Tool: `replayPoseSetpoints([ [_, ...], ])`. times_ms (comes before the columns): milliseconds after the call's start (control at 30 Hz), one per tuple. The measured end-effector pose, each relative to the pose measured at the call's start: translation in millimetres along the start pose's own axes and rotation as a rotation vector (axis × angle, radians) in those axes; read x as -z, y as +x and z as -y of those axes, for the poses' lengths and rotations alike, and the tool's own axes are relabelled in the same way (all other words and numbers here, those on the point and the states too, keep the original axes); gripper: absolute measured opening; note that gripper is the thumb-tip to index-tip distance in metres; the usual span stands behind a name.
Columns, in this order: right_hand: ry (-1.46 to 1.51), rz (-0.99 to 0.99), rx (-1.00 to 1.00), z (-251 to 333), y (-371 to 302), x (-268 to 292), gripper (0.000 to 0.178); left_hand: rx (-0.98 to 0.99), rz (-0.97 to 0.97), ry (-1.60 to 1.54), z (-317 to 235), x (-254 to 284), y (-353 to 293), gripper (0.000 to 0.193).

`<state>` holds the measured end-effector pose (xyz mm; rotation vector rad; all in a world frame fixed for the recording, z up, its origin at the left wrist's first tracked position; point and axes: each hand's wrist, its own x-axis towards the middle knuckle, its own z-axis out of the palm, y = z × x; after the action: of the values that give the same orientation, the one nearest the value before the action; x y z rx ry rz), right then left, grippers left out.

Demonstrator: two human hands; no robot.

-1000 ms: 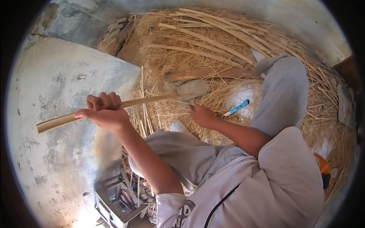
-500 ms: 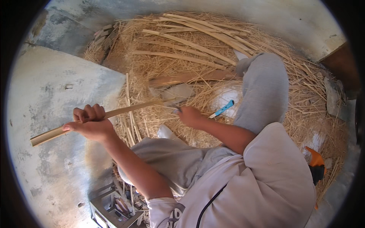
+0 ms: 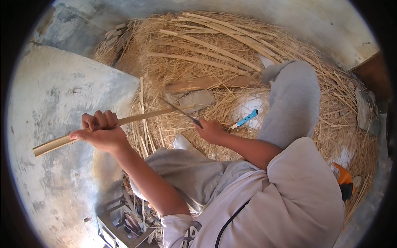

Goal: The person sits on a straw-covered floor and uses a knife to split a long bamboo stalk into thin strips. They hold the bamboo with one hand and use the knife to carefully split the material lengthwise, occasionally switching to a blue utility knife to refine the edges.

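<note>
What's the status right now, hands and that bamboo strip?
Left hand gripping bamboo strip. Right hand holding knife, blade on the strip. Loose shavings all around, nothing blocking.

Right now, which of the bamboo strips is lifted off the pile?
The long strip gripped in the left hand; the others lie flat on the shavings beyond.

Bare concrete floor (image 3: 62,103) left lies open; ahead, straw heap (image 3: 231,70) and raised knee (image 3: 289,99) block passage — crate (image 3: 120,227) below.

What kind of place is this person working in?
Probably a simple craft workspace on a concrete floor: heaps of straw-like shavings, long split cane strips, and a knife working a strip.
</note>
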<state>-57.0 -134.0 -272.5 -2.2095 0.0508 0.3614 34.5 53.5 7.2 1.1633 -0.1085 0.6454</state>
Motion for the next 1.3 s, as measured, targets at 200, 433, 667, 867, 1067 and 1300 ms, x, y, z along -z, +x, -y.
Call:
replayPoseSetpoints([
  [200, -0.029, -0.016, -0.105, -36, 4, -10, 0.037, -0.017, -0.047, 0.024, 0, -5, 1, 0.076],
  [433, -0.042, 0.014, -0.272, -72, 6, -37, 0.039, 0.000, -0.029, 0.019, 2, -9, 3, 0.073],
  [667, -0.031, 0.004, -0.159, -17, -8, -7, 0.039, -0.010, -0.051, 0.051, 0, -2, 3, 0.075],
  [867, -0.080, -0.026, -0.241, -69, -5, -25, 0.039, 0.001, -0.063, 0.046, -2, -9, 4, 0.074],
  [1067, -0.081, 0.054, -0.196, -25, -9, -11, 0.039, -0.021, -0.089, 0.025, 3, -2, 8, 0.073],
  [1300, -0.019, 0.038, -0.280, -35, -6, -15, 0.040, -0.038, -0.083, 0.034, 3, -9, 6, 0.072],
])
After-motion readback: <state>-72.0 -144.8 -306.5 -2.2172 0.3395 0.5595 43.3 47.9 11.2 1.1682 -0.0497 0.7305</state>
